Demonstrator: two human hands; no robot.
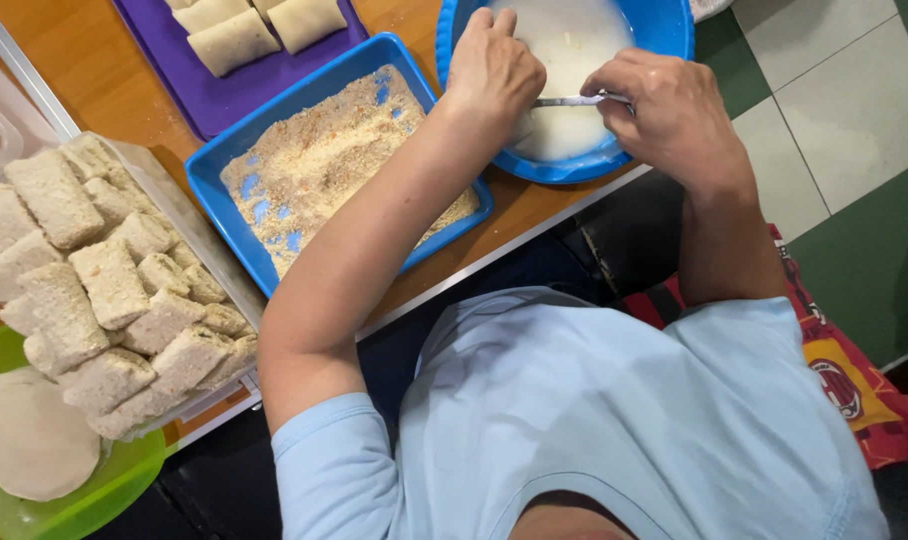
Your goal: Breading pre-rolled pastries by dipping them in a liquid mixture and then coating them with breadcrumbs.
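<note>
Glossy blue plastic bowl point(664, 25), shiny metal spoon point(574, 100), smooth wooden table point(94, 70).

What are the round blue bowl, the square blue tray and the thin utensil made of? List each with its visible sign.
Round blue bowl: probably plastic. It is smooth and glossy, in one uniform bright colour.
Square blue tray: likely the same plastic, with a moulded, rounded rim.
Thin utensil, held in the right hand: looks like metal, silvery with a bright glint.

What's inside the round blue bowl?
The round blue plastic bowl holds thin white liquid batter. The right hand holds a metal utensil over it; the left hand hides the utensil's end and part of the batter.
</note>
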